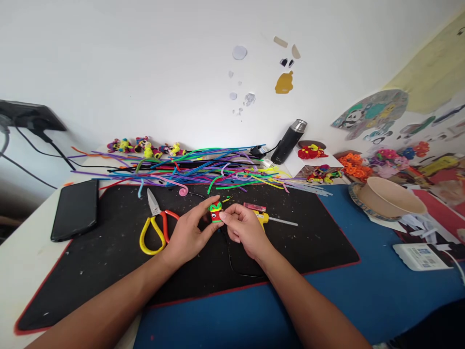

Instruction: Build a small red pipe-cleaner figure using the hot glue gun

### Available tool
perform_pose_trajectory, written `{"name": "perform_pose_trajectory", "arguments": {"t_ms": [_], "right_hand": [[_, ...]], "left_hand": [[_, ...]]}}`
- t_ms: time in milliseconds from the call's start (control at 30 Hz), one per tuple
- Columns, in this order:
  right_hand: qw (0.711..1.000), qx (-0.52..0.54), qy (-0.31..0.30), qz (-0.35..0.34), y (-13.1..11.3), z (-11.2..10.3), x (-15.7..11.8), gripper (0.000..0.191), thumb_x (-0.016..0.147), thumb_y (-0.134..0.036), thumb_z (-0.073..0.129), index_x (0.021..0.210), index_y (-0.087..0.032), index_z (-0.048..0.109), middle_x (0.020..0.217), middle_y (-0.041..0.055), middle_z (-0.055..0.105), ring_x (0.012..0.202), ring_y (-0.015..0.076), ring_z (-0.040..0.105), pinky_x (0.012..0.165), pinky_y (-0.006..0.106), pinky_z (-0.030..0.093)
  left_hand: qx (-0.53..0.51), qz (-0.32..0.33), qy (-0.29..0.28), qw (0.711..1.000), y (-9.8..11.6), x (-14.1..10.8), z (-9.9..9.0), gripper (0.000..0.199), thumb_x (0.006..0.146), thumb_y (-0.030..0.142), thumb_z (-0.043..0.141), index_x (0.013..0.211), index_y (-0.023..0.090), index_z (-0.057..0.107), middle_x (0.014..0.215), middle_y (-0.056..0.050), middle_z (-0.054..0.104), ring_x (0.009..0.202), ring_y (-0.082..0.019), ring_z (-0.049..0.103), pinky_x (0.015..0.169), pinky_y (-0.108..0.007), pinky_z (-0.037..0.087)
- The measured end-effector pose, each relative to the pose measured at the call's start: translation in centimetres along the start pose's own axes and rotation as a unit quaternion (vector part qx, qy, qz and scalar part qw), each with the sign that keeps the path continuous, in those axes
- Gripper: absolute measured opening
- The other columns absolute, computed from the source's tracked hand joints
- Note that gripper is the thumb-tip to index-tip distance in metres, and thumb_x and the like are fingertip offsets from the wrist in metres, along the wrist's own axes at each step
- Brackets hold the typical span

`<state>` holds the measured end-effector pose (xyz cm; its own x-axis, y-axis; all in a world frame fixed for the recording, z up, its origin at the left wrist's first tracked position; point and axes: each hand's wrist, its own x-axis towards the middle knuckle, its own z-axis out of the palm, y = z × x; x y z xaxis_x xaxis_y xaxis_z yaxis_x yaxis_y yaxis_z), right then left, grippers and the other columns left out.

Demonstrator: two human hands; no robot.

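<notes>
Between my two hands is a small red and green figure (215,212) with a googly eye and a yellow band. My left hand (191,230) grips it from the left, thumb below and index finger at its top. The thumb and index finger of my right hand (244,229) are pinched together at its right side, by the eye; whether they hold a small part is hidden. Scissors (154,228) with one yellow and one red handle lie left of my left hand. A yellow glue gun (264,218) with a clear stick lies beyond my right hand, beside a red lighter (255,207).
Many coloured pipe cleaners (203,167) lie across the back of the black mat (305,252). A phone (75,210) is at left. A black flask (288,142), a beige bowl (388,198) and a white box (421,257) are at right. Small fuzzy figures (147,147) stand by the wall.
</notes>
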<state>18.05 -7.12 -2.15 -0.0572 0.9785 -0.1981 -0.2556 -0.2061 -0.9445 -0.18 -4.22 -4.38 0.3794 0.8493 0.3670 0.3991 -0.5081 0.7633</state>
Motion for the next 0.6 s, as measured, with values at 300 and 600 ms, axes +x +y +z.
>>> {"name": "perform_pose_trajectory", "arguments": {"t_ms": [300,600], "right_hand": [[1.000,0.014,0.003,0.003,-0.02,0.07,0.00,0.047,0.074,-0.056,0.091,0.078,-0.021,0.060,0.046,-0.0146,0.039,0.036,0.0038,0.029,0.036,0.019,0.019],[1.000,0.009,0.000,-0.006,0.32,-0.04,0.00,0.046,0.076,-0.057,0.089,0.081,-0.022,0.059,0.046,-0.0147,0.039,0.036,0.0041,0.029,0.036,0.019,0.018]], "left_hand": [[-0.010,0.004,0.000,1.000,-0.15,-0.05,0.11,0.054,0.099,0.038,0.070,0.150,0.027,0.056,0.127,-0.007,0.077,0.088,-0.018,0.073,0.088,-0.033,0.062],[-0.004,0.000,-0.004,1.000,0.08,0.09,-0.04,0.053,0.100,0.039,0.068,0.150,0.027,0.055,0.124,-0.006,0.077,0.083,-0.017,0.072,0.085,-0.033,0.062]]}}
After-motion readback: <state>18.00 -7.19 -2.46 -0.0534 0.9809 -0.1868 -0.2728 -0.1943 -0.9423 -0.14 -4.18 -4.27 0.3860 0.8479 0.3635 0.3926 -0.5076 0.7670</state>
